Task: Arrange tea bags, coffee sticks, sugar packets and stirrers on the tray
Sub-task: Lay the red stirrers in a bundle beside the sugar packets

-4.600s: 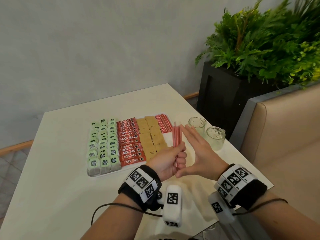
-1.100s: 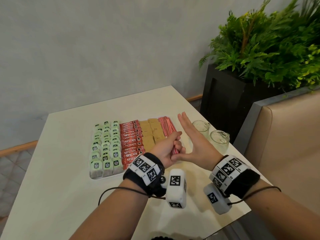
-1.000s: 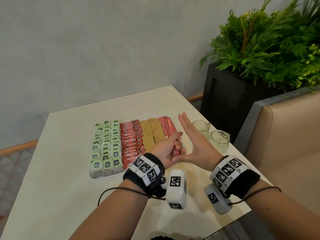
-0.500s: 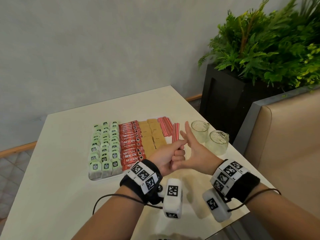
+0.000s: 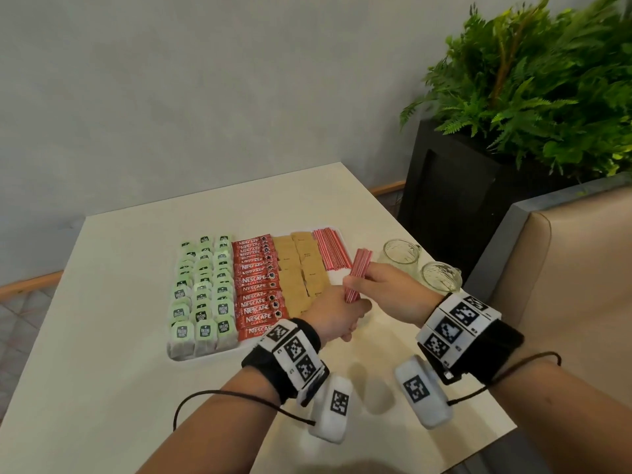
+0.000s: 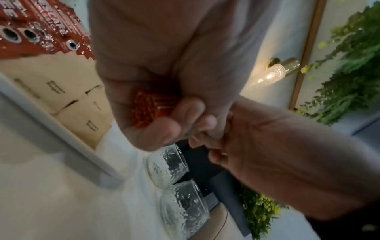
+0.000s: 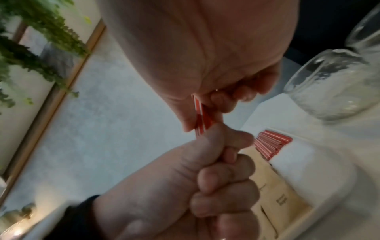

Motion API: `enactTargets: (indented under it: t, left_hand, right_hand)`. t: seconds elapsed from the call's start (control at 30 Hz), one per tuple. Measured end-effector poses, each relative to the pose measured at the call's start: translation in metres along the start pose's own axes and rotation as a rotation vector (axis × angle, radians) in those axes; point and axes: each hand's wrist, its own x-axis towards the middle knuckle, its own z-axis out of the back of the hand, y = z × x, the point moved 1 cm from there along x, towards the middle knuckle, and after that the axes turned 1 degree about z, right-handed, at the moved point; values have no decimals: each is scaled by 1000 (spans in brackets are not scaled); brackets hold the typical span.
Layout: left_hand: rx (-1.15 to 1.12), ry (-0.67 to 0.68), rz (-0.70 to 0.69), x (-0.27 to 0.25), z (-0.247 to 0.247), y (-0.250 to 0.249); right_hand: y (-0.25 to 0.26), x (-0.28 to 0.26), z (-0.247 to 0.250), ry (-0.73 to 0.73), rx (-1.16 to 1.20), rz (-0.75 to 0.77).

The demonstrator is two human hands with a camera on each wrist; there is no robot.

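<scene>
A white tray [image 5: 178, 355] on the table holds rows of green tea bags [image 5: 201, 295], red coffee sticks [image 5: 258, 285], tan sugar packets [image 5: 299, 268] and a row of red stirrers [image 5: 330, 248] at its right end. Both hands grip one bundle of red stirrers [image 5: 357, 273] just right of the tray. My left hand [image 5: 337, 314] holds the bundle's lower end in a fist. My right hand [image 5: 379, 285] closes round its middle. In the left wrist view the bundle's end [image 6: 148, 108] shows inside my curled fingers. In the right wrist view the stirrers [image 7: 200, 118] run between both hands.
Two empty glass cups [image 5: 400, 256] [image 5: 439, 277] stand right of the hands near the table's right edge. A black planter [image 5: 455, 200] with ferns and a beige seat back [image 5: 561, 285] lie beyond that edge. The tray's near right part [image 5: 337, 280] is bare white.
My right hand, earlier flat and open against the bundle's side, has curled round the stirrers. The left hand has kept its hold throughout and the bundle tilts slightly right.
</scene>
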Motion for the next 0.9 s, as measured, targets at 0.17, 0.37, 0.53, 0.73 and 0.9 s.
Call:
enactTargets:
  t: [0.17,0.37,0.53,0.73,0.9]
  left_hand:
    - [94,-91,-104,24,15,-1]
    - [520,-123,-154,57,40,8]
    - [762,-234,-99,63,41,32]
    - [986,-186,-37,73,32,43]
    - [1070,-176,-25,77,24,52]
  right_hand:
    - [21,25,7,-26,3,39]
    - [5,76,6,-33,-192,-59]
    - [-28,97,-10,22,-285,-165]
    - [-46,103,-21,118,-306,-220]
    - [-51,106,-25,114,-322,-223]
